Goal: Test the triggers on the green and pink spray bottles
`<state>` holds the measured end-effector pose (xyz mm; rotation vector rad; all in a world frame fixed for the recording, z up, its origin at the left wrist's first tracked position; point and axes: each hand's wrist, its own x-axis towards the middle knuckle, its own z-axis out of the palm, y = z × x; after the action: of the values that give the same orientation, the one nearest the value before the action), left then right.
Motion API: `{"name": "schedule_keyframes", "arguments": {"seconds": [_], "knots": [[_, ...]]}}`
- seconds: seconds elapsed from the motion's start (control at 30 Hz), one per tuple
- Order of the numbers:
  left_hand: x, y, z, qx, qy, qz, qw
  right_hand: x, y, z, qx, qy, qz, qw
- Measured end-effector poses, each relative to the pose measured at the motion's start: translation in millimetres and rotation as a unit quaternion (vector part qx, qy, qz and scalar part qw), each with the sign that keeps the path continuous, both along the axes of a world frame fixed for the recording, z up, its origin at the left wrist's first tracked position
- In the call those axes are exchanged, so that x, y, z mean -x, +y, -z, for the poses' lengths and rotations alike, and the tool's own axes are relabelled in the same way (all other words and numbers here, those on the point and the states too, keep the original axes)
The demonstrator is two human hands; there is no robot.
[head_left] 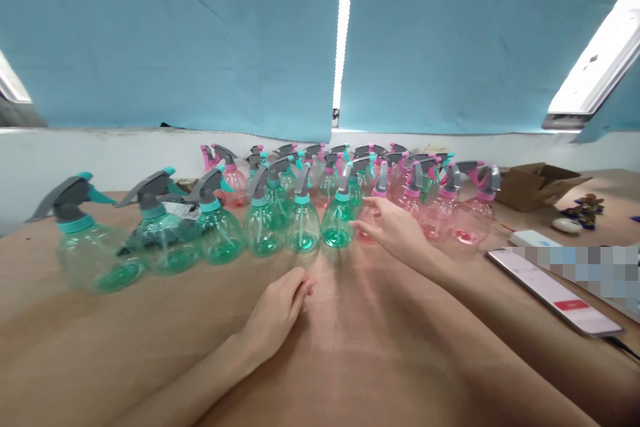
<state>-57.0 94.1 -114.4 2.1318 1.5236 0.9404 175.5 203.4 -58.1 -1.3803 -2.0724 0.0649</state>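
A light-brown table (330, 360) spreads across the lower half of the frame. Green-tinted trigger spray bottles (220, 240) stand on it in a front row from left to centre; pink-tinted trigger spray bottles (470, 230) continue right of centre, with both colours mixed behind. Toward the right edge lie an open cardboard box (530, 188), a white rounded object (567, 225) and a lit smartphone (543, 283).

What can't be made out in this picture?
Head view:
Left hand: its inside, hidden by curled fingers.
Pink bottle at the right hand: partly covered by that hand; contact unclear.
Back-row bottles: bodies mostly hidden by bottles in front.
Phone: screen text too small and blurred.
Forearms: cut off by frame edge.
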Motion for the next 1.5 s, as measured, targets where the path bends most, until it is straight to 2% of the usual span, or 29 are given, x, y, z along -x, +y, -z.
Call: {"name": "schedule_keyframes", "arguments": {"seconds": [0.17,0.3,0.4,0.63,0.83,0.97,1.13,1.37,1.5], "knots": [[-5,-1,-3.7,0.028,-0.024,-0.004,0.999,-53,2,1.8,-0.011,0.025,0.025,0.999],[-14,0,-6.3,0.064,-0.093,0.005,0.994,-76,13,3.1,-0.008,0.028,0.032,0.999],[-20,2,-6.9,0.106,-0.15,-0.001,0.983,-74,20,4.1,0.003,0.03,0.013,0.999],[-30,9,-11.6,0.142,-0.162,-0.004,0.977,-54,43,12.6,0.033,0.061,0.011,0.998],[-41,18,-9.6,0.182,-0.205,-0.02,0.962,-46,57,24.2,0.05,0.087,-0.038,0.994],[-49,22,-8.9,0.183,-0.204,-0.013,0.962,-44,59,29.2,0.059,0.099,-0.051,0.992],[-57,24,-10.2,0.188,-0.184,0.011,0.965,-47,53,26.4,0.066,0.101,-0.052,0.991],[-71,18,-19.3,0.191,-0.162,0.027,0.968,-59,30,20.5,0.077,0.089,-0.055,0.991],[-79,18,-25.6,0.135,-0.111,0.017,0.984,-66,7,19.9,0.072,0.08,-0.063,0.992]]}}
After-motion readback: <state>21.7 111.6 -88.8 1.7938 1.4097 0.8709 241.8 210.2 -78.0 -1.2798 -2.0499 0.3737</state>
